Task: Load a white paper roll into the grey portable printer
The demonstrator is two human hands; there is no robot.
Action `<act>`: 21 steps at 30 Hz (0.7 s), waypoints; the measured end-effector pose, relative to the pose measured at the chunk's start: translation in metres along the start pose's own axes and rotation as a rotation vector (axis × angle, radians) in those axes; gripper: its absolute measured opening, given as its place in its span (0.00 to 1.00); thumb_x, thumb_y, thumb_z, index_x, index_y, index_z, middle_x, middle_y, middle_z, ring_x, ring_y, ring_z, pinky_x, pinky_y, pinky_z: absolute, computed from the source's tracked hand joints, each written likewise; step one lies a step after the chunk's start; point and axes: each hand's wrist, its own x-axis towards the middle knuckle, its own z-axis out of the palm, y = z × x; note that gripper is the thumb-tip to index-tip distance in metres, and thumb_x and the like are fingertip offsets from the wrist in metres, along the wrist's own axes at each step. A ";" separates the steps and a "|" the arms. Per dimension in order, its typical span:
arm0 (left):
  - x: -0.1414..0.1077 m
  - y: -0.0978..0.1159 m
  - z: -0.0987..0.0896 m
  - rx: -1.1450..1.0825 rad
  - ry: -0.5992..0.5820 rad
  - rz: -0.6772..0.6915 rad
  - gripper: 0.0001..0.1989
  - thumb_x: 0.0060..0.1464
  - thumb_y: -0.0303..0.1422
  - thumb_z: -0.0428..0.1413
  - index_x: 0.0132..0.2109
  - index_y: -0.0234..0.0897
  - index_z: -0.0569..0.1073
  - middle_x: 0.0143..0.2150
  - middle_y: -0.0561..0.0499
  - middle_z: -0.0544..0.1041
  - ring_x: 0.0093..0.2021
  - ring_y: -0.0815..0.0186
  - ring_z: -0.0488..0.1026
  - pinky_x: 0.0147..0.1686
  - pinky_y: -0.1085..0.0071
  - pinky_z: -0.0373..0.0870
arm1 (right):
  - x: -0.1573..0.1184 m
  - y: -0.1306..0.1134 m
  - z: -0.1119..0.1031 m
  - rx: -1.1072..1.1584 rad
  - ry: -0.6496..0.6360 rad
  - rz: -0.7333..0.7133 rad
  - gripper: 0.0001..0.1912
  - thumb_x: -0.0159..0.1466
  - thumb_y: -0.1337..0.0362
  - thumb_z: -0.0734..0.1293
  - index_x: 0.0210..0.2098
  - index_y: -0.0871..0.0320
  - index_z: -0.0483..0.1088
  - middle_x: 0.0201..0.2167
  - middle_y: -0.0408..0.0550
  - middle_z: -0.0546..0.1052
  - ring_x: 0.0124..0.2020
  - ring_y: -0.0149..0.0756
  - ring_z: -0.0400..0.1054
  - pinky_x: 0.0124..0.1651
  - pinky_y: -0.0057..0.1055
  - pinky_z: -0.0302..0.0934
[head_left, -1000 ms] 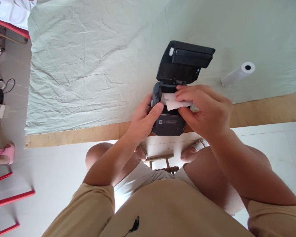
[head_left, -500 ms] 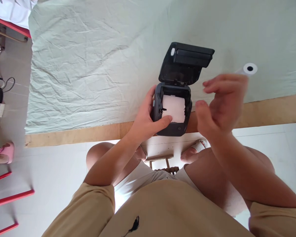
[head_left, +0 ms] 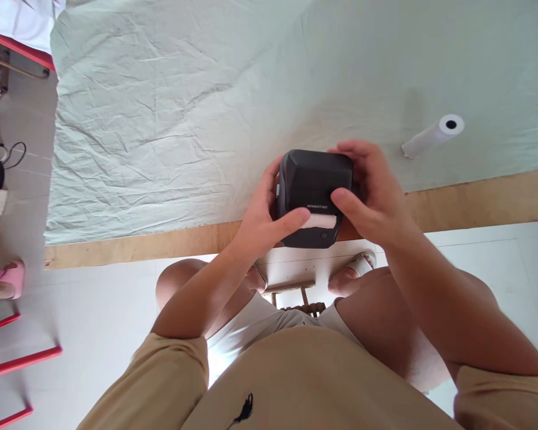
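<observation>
A small black label printer (head_left: 317,179) is held at the table's front edge, its lid down. White paper (head_left: 321,221) shows in the slot below the lid. My left hand (head_left: 271,215) grips the printer's left side, its thumb lying over the left end of the paper. On the right side, my right hand (head_left: 372,194) is wrapped round the printer, with the thumb on the lid and the other fingers behind its far right corner.
A white paper roll (head_left: 430,136) stands on the pale green cloth (head_left: 183,119) to the right. The table's bare wooden edge (head_left: 466,200) runs along the front. Red bars (head_left: 22,362), cables and a person's foot in a pink shoe (head_left: 11,279) are at the left.
The printer's lid has swung down from raised to closed, covering most of the paper. My right hand has moved left onto the printer. My left hand keeps its hold.
</observation>
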 end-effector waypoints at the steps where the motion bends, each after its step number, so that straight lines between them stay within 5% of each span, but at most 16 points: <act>1: -0.001 0.001 0.001 -0.016 0.007 -0.010 0.46 0.62 0.56 0.78 0.80 0.53 0.73 0.78 0.43 0.83 0.73 0.44 0.86 0.66 0.55 0.89 | -0.001 0.002 0.001 0.014 -0.031 -0.009 0.31 0.80 0.39 0.65 0.77 0.40 0.65 0.62 0.53 0.85 0.54 0.52 0.86 0.49 0.51 0.85; 6: -0.001 0.005 0.008 0.002 0.058 -0.057 0.36 0.68 0.55 0.75 0.75 0.52 0.78 0.68 0.44 0.89 0.67 0.48 0.89 0.60 0.58 0.90 | -0.001 0.010 -0.001 -0.012 -0.067 -0.060 0.33 0.76 0.45 0.73 0.76 0.40 0.68 0.53 0.49 0.86 0.41 0.47 0.82 0.39 0.44 0.81; 10: 0.000 0.007 0.011 -0.031 0.071 -0.028 0.34 0.69 0.55 0.74 0.74 0.52 0.79 0.75 0.47 0.86 0.76 0.46 0.84 0.71 0.55 0.87 | 0.000 0.012 -0.001 -0.043 -0.040 -0.086 0.33 0.75 0.47 0.72 0.77 0.40 0.67 0.54 0.50 0.85 0.42 0.47 0.83 0.37 0.42 0.81; 14: 0.005 0.003 0.011 -0.105 0.059 0.039 0.31 0.73 0.61 0.69 0.71 0.52 0.81 0.78 0.49 0.85 0.85 0.47 0.77 0.76 0.55 0.85 | -0.001 0.011 0.001 -0.034 -0.051 -0.077 0.35 0.77 0.46 0.70 0.80 0.39 0.63 0.66 0.53 0.84 0.53 0.52 0.86 0.46 0.47 0.85; 21: 0.011 -0.001 0.010 -0.149 0.158 -0.029 0.26 0.76 0.63 0.64 0.55 0.45 0.86 0.55 0.47 0.93 0.68 0.46 0.90 0.58 0.53 0.93 | 0.001 -0.002 -0.002 -0.016 -0.107 -0.019 0.39 0.75 0.50 0.72 0.83 0.40 0.62 0.72 0.55 0.81 0.58 0.54 0.84 0.60 0.57 0.87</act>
